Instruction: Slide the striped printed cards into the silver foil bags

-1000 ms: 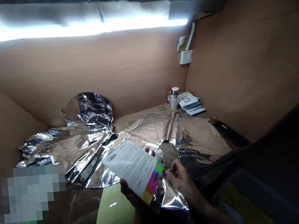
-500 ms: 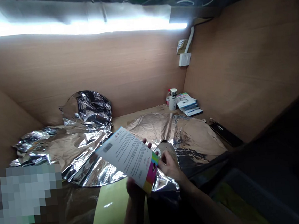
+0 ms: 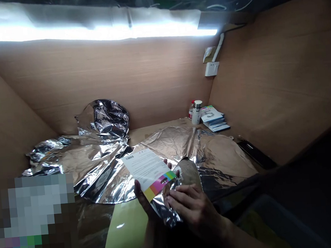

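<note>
My left hand (image 3: 149, 208) grips a white printed card (image 3: 147, 168) from beneath. The thumb lies along its left edge and fingertips show past its right edge. The card has a barcode, lines of text and a multicoloured band with a cut-out hole at its near end. Crumpled silver foil (image 3: 167, 214) sticks out at that end. Curled over this foil, the fingers of my right hand (image 3: 191, 206) press together on it. Large shiny foil sheets (image 3: 167, 139), like flat foil balloons, spread across the table behind the card.
A white bottle (image 3: 196, 115) and a red-capped bottle (image 3: 191, 112) stand in the far right corner beside a stack of printed cards (image 3: 213, 116). A dark flat object (image 3: 255, 153) lies along the right wall. Yellow-green material (image 3: 125, 231) is below my hands. Wooden panels (image 3: 115, 74) enclose the table.
My right hand has moved nearer, from the card's right corner onto the foil at its near end. The card has tilted flatter. The view has shifted slightly.
</note>
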Demonstrator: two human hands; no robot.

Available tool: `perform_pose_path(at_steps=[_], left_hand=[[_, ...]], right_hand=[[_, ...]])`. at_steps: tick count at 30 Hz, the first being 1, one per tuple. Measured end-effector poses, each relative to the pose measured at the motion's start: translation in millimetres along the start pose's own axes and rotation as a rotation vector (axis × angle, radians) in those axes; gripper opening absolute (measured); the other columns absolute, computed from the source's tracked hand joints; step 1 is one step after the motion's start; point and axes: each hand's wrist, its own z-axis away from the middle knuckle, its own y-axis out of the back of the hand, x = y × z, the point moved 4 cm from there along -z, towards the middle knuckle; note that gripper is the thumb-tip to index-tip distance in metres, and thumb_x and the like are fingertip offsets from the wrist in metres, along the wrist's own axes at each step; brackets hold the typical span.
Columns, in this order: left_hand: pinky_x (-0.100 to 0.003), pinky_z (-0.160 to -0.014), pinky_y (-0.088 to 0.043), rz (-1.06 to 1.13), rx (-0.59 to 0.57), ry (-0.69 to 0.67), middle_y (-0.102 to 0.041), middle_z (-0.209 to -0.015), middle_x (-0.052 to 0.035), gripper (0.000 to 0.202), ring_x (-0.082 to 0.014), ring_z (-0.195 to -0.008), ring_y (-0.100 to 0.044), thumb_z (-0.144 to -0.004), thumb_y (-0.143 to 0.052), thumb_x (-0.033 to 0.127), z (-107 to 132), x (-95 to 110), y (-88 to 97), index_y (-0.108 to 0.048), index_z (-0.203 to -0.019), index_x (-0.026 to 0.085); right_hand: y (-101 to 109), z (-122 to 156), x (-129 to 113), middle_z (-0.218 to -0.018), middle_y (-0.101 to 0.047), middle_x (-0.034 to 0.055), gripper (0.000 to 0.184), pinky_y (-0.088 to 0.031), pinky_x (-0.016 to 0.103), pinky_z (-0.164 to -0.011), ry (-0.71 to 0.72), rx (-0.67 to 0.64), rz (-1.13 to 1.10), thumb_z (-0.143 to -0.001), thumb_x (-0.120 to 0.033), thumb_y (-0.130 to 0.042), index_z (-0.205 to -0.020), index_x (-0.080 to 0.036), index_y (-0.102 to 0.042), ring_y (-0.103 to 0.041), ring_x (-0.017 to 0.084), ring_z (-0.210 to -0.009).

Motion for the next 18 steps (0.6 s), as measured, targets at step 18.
perform_pose_path(at_steps=[18], left_hand=[[-0.057, -0.119, -0.041, -0.194, 0.115, -0.019, -0.061, -0.148, -0.0177, 0.082, -0.0409, -0.144, -0.05, -0.091, -0.05, 0.074, -3.5, -19.1, 3.2, -0.052, -0.15, 0.017]], right_hand=[[-26.6, -1.5, 16.6, -0.111, -0.074, 0.0184, 0.064, -0.048, 0.052, -0.098, -0.368, -0.432, 0.016, -0.09, -0.072, -0.062, -0.12, -0.016, -0.073, -0.067, 0.038, -0.103]])
